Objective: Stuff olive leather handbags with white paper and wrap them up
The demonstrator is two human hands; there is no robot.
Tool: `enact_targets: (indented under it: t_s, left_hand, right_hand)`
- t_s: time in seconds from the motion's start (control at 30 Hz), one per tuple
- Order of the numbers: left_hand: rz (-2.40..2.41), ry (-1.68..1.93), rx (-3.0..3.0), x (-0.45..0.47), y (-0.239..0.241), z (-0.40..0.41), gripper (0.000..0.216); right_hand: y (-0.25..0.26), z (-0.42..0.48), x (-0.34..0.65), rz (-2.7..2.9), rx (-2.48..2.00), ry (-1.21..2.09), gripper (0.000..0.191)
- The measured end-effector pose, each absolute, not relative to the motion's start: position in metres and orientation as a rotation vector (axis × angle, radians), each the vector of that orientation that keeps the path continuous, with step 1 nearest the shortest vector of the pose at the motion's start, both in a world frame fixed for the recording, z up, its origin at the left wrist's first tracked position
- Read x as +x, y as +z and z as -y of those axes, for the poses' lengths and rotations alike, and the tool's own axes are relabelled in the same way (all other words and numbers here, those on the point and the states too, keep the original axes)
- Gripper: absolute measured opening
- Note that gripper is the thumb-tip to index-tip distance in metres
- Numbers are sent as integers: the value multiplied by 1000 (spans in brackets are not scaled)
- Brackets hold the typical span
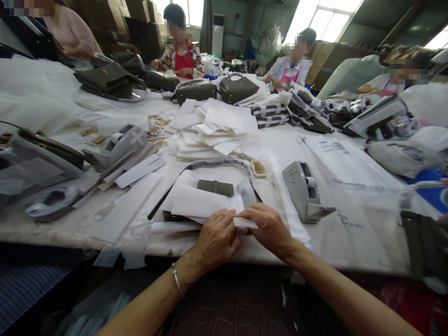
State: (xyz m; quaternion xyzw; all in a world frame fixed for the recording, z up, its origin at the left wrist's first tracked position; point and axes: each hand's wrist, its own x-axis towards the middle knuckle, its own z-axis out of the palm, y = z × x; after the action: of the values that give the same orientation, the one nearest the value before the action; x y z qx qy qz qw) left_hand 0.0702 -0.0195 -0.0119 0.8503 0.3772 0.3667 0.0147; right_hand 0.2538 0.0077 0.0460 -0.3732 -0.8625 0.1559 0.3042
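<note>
My left hand point(217, 234) and my right hand point(268, 227) meet at the table's front edge. Between them, both sets of fingers are closed on a white sheet of paper point(247, 223), and part of its edge is hidden behind them. Just beyond lies an olive-green handbag, mostly covered by white paper point(191, 201). A small olive flap piece point(214, 187) rests on that paper. The bag's long strap point(219, 163), wrapped in clear film, curves around the far side.
Stacked white sheets point(217, 123) lie past the bag. A tape dispenser point(301, 191) stands right, near a small dish point(259, 168); another dispenser point(121, 142) is left. Finished-looking handbags point(240, 88) line the far side. Several co-workers point(184, 56) work around the table.
</note>
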Motion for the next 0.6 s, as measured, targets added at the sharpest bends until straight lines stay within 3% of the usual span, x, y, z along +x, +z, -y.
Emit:
enact_targets:
  t_s: [0.23,0.6]
  left_hand:
    - [-1494,1272,2570,88,-12,14,12]
    - [-1345,1090,2653,77,-5,17,22]
  right_hand:
    - [27,-52,255,2251,-1276,719,9]
    - [23,-73,249,2387,-1279,544,17]
